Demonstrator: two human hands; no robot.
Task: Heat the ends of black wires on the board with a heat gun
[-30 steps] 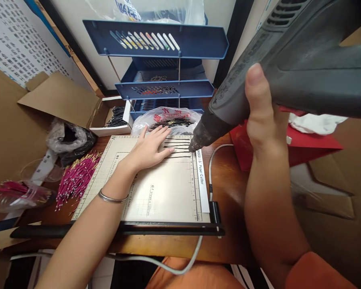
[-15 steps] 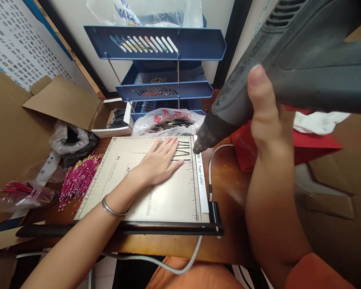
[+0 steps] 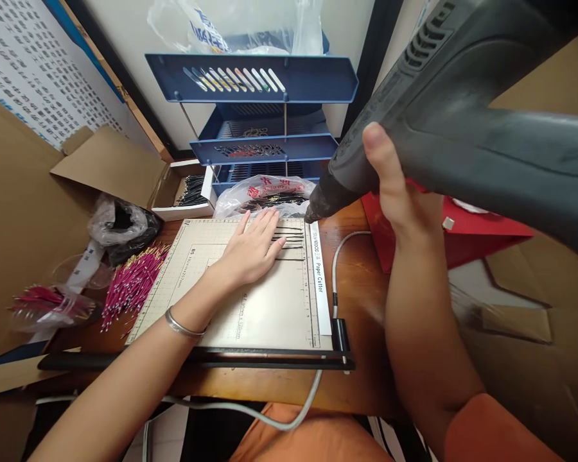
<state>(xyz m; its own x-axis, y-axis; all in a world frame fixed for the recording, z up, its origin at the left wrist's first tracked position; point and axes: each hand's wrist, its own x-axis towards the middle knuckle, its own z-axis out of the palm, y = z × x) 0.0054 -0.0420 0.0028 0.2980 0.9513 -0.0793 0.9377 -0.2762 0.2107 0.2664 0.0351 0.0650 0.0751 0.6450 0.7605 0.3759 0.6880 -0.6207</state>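
Observation:
My right hand [image 3: 402,192] grips a dark grey heat gun [image 3: 428,96], its nozzle pointing down and left at the far right corner of a paper cutter board [image 3: 270,314]. My left hand [image 3: 250,250] lies flat on the board with its fingers stretched out. Several thin dark strands [image 3: 291,248] lie side by side on the board, running from under that hand toward the right edge. Their left ends are hidden by the fingers. The nozzle tip sits close to the strands' right ends, above the farthest ones.
Left of the board lies a pile of magenta strands [image 3: 135,285], beside a black plastic bag [image 3: 125,234]. Behind stand a white box [image 3: 180,208] of black strands, a clear bag [image 3: 264,192] and a blue tiered rack [image 3: 250,80]. A grey cable [image 3: 334,276] and a red bag [image 3: 404,237] are at right.
The heat gun in my right hand has moved left and slightly away from me, its nozzle now toward the farthest strands. My left hand has shifted slightly left and farther from me, still flat.

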